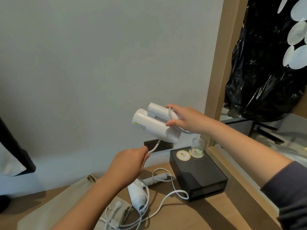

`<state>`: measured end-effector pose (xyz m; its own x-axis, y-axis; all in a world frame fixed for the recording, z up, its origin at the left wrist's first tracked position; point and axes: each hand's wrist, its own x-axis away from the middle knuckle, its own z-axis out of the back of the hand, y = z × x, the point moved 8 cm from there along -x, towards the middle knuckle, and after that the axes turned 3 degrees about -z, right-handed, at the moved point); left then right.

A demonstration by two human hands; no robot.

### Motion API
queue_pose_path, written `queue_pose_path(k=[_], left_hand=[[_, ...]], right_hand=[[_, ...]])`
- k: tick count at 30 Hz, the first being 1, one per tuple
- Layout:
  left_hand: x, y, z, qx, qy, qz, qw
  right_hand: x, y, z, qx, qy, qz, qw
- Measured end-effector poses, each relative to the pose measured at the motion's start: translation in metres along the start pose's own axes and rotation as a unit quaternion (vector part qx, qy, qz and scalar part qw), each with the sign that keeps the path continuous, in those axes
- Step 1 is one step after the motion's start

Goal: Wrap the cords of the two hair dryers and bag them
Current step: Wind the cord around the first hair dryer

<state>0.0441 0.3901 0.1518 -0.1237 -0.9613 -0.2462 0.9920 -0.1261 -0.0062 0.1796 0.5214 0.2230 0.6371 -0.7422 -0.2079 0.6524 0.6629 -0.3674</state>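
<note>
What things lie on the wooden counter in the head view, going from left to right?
Beige cloth bag → second hair dryer with its loose cord → black box → glass cup standing on the box's far corner.

hair dryers: 2, one folded [154, 123] raised above the black box [197, 175], one [138, 193] on the wood left of it | glass [197, 146]: 1 on the box | round coasters: 2, possibly | cloth bags [66, 200]: 2, perhaps | hands: 2

Head-worn view, forward and down, close over wooden counter [191, 218].
</note>
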Motion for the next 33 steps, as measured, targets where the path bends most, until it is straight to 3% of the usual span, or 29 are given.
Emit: queue_pose_path(k=[6,10,22,29,33], left_hand=[[0.006,0.011,0.021,-0.033,0.023,-0.070,0.997],[0.006,0.012,0.028,0.058,0.065,-0.121,0.989],[-0.015,-0.003,0.032,0.138,0.090,-0.147,0.975],[-0.025,0.016,0.040,0.187,0.050,-0.205,0.959],[-0.036,0.010,0.042,0.230,0.047,-0.179,0.955]], right_hand=[[0.003,-0.009,-0.036,0.160,-0.025,0.063,0.985],[0.010,-0.016,-0.060,0.208,-0.048,0.109,0.971],[0.038,-0.021,-0.100,0.118,-0.157,0.128,0.972],[0.043,-0.032,-0.096,0.112,-0.148,0.139,0.973],[0.048,-0.038,-0.102,0.079,-0.166,0.157,0.970]])
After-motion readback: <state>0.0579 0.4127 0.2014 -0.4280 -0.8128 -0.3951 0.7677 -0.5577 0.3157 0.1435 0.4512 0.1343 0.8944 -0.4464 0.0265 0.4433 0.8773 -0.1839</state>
